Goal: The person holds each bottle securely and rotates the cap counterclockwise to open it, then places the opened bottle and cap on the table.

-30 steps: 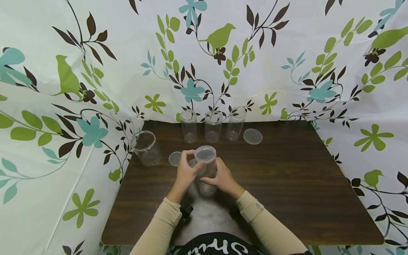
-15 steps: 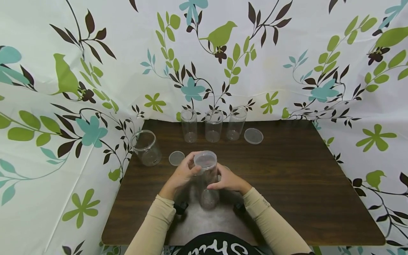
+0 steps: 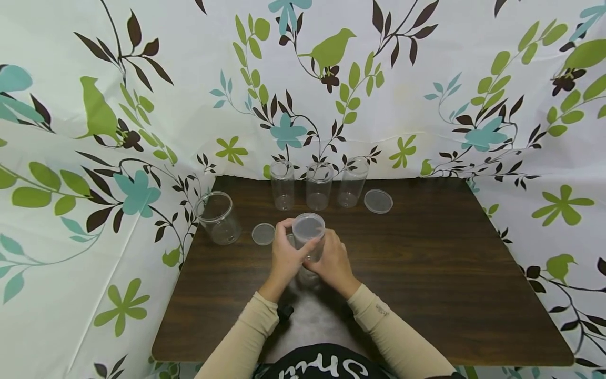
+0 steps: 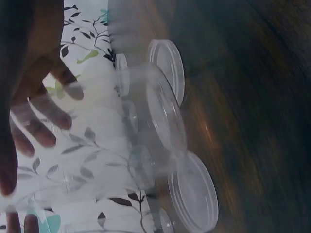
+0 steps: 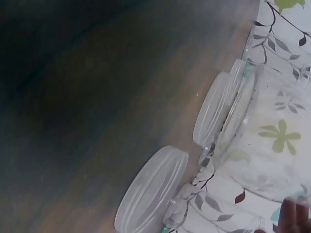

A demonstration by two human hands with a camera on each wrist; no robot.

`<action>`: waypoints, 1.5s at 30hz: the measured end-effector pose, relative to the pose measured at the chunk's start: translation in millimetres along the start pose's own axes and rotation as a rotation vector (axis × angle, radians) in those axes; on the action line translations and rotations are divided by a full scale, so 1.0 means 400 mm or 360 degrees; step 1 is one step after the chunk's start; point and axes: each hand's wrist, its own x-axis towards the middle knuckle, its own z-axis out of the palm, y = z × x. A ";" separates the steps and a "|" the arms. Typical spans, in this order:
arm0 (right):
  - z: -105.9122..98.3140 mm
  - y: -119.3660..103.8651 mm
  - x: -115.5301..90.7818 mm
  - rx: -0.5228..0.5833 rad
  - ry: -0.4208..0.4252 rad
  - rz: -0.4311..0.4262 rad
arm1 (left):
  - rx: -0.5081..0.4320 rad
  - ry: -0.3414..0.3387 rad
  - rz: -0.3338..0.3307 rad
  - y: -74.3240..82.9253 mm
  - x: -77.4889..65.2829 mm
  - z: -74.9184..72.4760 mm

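Observation:
Both hands hold one tall clear plastic jar upright near the table's front middle, with a translucent lid [image 3: 309, 226] on its top. The left hand [image 3: 286, 259] grips around the rim from the left, its thumb across the front just under the lid. Lower down, the right hand [image 3: 333, 262] wraps the jar's side. In the left wrist view the jar's base [image 4: 165, 109] shows close over the table, and fingers [image 4: 41, 127] curl behind its wall. The right wrist view has the jar [image 5: 262, 141] at the right, with fingertips [image 5: 293, 213] at its lower edge.
Three tall clear jars [image 3: 318, 187] stand in a row at the back of the brown table [image 3: 426, 273]. One wide jar [image 3: 222, 223] stands at the left. Loose lids lie near the left hand [image 3: 263, 234] and beside the row [image 3: 378, 201]. A patterned cloth [image 3: 416, 105] hangs behind.
The jar dipped toward the body and has moved back up and forward. The hands spread apart, then came closer together, the left thumb now across the jar's front.

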 end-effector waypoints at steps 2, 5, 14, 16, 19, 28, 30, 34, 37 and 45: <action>-0.005 0.008 0.004 0.0114 -0.0075 0.0020 | -0.0012 -0.0028 0.0026 -0.007 0.001 -0.009; -0.022 0.023 0.014 0.0446 -0.0277 0.0073 | -0.0064 -0.0158 0.0027 -0.019 0.007 -0.034; -0.095 0.064 0.038 0.1368 -0.1164 0.0068 | -0.0729 -0.0821 -0.0071 -0.054 0.047 -0.114; -0.099 0.067 0.039 0.1470 -0.1294 0.0037 | -0.0732 -0.0965 -0.0063 -0.056 0.050 -0.121; -0.098 0.068 0.038 0.1501 -0.1347 0.0002 | -0.0688 -0.1058 -0.0067 -0.057 0.047 -0.126; -0.051 0.046 0.023 0.0775 -0.0677 0.0010 | -0.0406 -0.0606 -0.0185 -0.037 0.019 -0.087; -0.030 0.031 0.017 0.0478 -0.0435 -0.0026 | -0.0254 -0.0394 -0.0203 -0.029 0.014 -0.066; 0.002 0.003 0.005 0.0092 -0.0085 -0.0066 | -0.0026 -0.0099 -0.0192 -0.014 0.013 -0.034; 0.011 -0.006 0.004 0.0025 0.0006 -0.0078 | 0.0038 -0.0046 -0.0179 -0.007 0.016 -0.028; -0.014 0.009 0.014 0.0489 -0.0288 0.0033 | -0.0124 -0.0275 -0.0168 -0.015 0.028 -0.070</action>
